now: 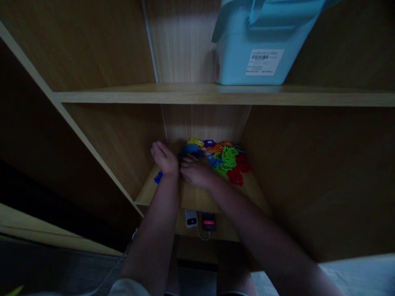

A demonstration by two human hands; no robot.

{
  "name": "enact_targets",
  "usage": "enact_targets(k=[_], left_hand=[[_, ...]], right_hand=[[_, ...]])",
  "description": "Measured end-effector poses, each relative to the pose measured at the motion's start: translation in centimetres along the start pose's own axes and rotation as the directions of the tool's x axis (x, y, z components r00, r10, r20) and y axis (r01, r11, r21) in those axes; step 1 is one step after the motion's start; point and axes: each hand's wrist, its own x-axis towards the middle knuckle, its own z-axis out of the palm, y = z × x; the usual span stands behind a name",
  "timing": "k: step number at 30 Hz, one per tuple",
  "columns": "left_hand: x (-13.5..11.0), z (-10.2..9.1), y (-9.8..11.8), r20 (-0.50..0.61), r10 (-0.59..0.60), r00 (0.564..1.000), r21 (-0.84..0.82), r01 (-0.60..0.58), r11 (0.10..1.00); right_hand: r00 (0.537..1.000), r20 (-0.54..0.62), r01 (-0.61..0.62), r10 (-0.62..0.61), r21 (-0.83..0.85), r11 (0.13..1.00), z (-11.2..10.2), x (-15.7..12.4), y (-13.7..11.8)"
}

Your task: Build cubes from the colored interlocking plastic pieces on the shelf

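Observation:
Both my hands reach into a dim wooden shelf compartment. My left hand [164, 158] is curled into a closed grip at the left of a pile of small coloured plastic pieces [222, 158], which are yellow, purple, orange, green, red and blue. A dark blue piece [189, 150] lies between my two hands, and my left fingers seem to hold its edge. My right hand [195, 172] lies palm down with fingers together, touching the same blue piece. A small blue piece [158, 177] sits by my left wrist on the lower shelf board [197, 197].
A light blue plastic bin [256, 45] with a white label stands on the upper shelf [154, 95]. Below the lower shelf's front edge hang a small white device [191, 218] with a cable and a dark device [209, 222] with a red display. Wooden side walls close in the compartment.

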Motion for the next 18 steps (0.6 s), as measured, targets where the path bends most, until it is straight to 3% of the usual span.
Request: enact_targets(k=[2,5,8,14,18], left_hand=[[0.2,-0.6,0.1,-0.066,0.077,0.995,-0.024,-0.079,0.997],[0.5,-1.1,0.2,-0.141,0.051,0.989,-0.018,-0.054,0.998],[0.5,-1.1,0.5,-0.13,0.035,0.991,-0.027,-0.039,0.999],[0.4,-0.5,0.1,-0.049,-0.127,0.991,0.042,0.13,0.991],[0.4,1.0,-1.4,0.081,-0.306,0.949,0.199,0.285,0.938]], right_hand=[[0.996,0.057,0.063,-0.063,0.003,0.998,1.0,0.8,-1.4],[0.994,0.054,0.098,-0.099,0.032,0.995,2.0,1.3,-1.8],[0.993,0.076,0.086,-0.09,0.053,0.995,2.4,1.2,-1.4],[0.989,0.033,-0.143,0.141,0.032,0.989,1.6,0.6,-0.8],[0.943,-0.01,-0.333,0.333,-0.047,0.942,0.6,-0.3,0.3]])
